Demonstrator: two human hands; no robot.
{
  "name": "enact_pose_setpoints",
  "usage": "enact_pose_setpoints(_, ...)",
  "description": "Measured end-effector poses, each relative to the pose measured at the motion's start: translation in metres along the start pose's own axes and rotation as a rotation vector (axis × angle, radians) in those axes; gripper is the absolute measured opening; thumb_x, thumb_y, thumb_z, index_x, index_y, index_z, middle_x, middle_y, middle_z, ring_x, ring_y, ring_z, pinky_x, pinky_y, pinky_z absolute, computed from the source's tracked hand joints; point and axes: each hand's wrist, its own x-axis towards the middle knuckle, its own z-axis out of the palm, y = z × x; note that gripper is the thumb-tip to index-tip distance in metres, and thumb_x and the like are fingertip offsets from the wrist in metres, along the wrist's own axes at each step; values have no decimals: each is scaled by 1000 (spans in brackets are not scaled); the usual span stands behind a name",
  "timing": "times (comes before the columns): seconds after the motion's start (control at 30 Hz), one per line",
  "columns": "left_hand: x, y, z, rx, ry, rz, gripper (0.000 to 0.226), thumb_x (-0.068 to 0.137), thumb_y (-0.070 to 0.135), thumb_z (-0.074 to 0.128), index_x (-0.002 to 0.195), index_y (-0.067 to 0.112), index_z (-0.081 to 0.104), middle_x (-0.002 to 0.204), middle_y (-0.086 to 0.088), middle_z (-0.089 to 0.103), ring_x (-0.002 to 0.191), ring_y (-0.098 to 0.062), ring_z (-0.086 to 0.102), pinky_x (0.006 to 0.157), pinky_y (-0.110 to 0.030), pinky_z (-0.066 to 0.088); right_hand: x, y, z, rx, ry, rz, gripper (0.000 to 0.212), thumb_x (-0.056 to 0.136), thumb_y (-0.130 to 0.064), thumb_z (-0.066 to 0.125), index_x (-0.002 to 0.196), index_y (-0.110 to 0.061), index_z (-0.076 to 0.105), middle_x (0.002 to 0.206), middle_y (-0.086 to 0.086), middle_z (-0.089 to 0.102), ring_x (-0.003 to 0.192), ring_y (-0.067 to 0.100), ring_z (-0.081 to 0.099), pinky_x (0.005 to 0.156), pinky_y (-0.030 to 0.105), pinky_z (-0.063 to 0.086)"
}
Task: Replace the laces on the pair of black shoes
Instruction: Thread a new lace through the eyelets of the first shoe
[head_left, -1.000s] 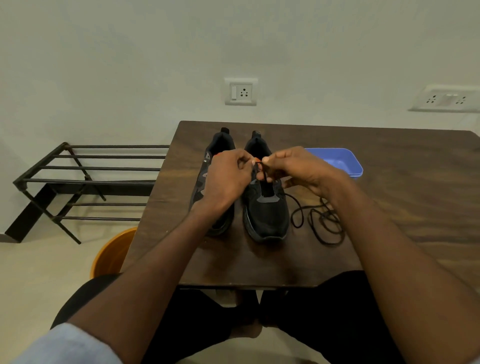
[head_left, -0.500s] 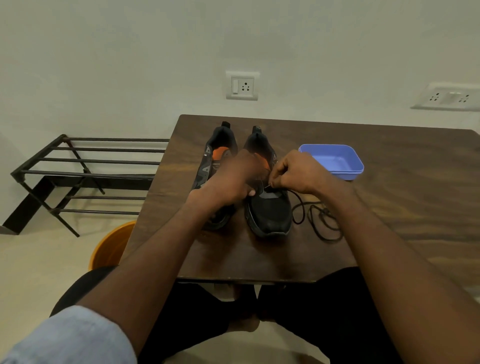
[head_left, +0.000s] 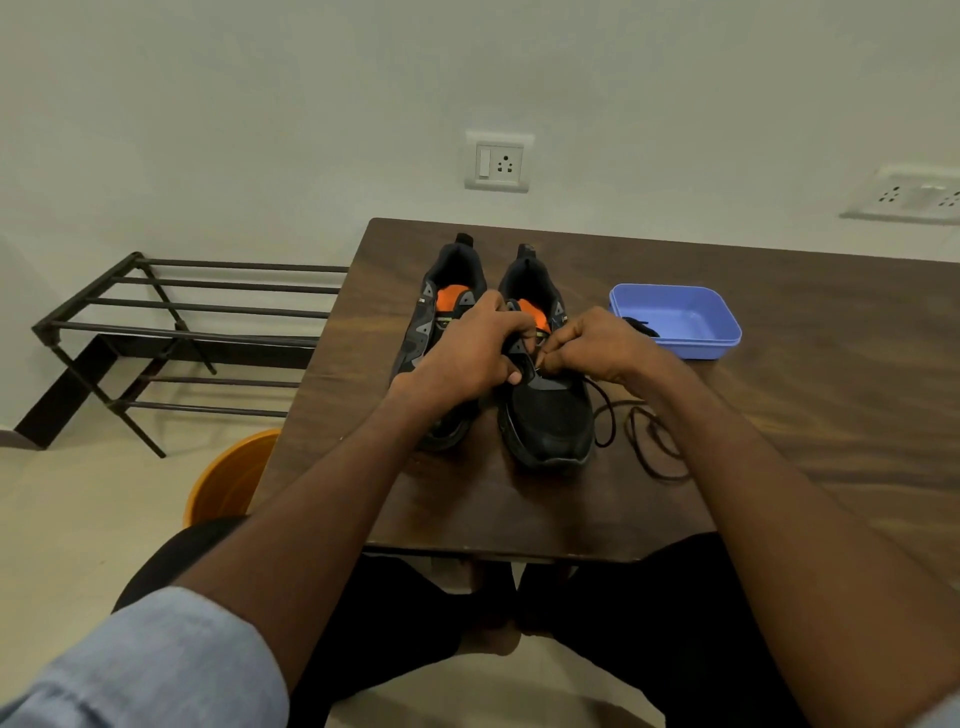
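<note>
Two black shoes are standing side by side on the table (head_left: 779, 467), toes pointing near. The left hand (head_left: 467, 358) is gripping the upper of the right shoe (head_left: 550, 415), fingers curled over its left side, hiding part of the left shoe (head_left: 441, 306). The right hand (head_left: 597, 345) is pinching the black lace (head_left: 605, 415) at the eyelets; its slack is lying looped on the table to the right. A blue tray (head_left: 675, 322) is sitting further right.

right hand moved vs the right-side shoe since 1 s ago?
Yes. The right hand has dropped from above the shoe's collar toward its toe, now pinching the lace low on the right-side shoe.
</note>
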Motion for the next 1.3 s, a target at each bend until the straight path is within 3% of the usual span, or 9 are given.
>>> enact_pose_setpoints(0.2,-2,-1,0,0,18,-13,34,78,9,82,105,24,66,110,3,45,100,-17,47,87,-32,45,5,0,7,49,-28,46,17,91,-4,71,86,-18,79,94,-3,74,91,8,64,70,21,48)
enact_pose_setpoints(0.33,-3,0,3,-11,34,0,34,77,7,81,101,25,66,102,8,44,94,-13,45,82,-30,39,12,6,7,5,12,122,7,85,-13,77,90,-15,81,97,2,76,96,16,69,86,35,58)
enact_pose_setpoints(0.43,-2,0,4,-19,36,4,33,78,5,80,100,24,66,98,9,44,90,-13,45,80,-30,41,15,5,10,-23,67,176,19,77,-21,82,94,-14,80,97,4,77,96,20,71,90,45,60)
enact_pose_setpoints(0.57,-2,-1,5,-27,39,-10,33,78,5,80,99,26,66,100,8,45,92,-12,45,80,-27,39,10,0,7,69,-14,201,18,82,-8,78,100,-7,78,104,7,75,100,20,68,89,36,56)
enact_pose_setpoints(0.7,-2,-1,6,-32,44,0,32,79,6,80,101,26,66,97,11,42,86,-6,41,75,-23,37,3,1,1,-43,-70,77,13,91,-8,72,93,-18,80,103,-1,74,98,11,64,90,34,52)
enact_pose_setpoints(0.83,-2,-3,3,-47,-3,-3,36,80,6,80,107,25,66,107,3,48,96,-15,48,88,-37,50,13,4,7,-89,35,96,12,83,-11,72,88,-16,81,98,2,76,100,19,69,91,43,59)
enact_pose_setpoints(1.0,-2,1,3,-39,-5,-5,37,79,5,81,105,26,64,107,2,48,98,-18,49,92,-44,51,16,-1,10,85,83,266,20,74,-6,77,93,-8,80,94,7,78,95,22,73,89,41,60)
enact_pose_setpoints(1.07,-2,1,2,-31,-8,-5,36,80,7,81,104,26,64,108,2,49,99,-18,49,92,-41,50,16,-2,13,69,95,258,19,77,-7,75,96,-9,79,96,6,77,95,21,71,85,38,60)
enact_pose_setpoints(1.3,-4,-1,7,-30,25,10,38,80,6,79,108,27,64,107,6,46,100,-15,47,89,-36,47,13,3,10,-139,9,89,16,87,-7,69,99,-7,80,103,8,76,101,21,69,94,43,58)
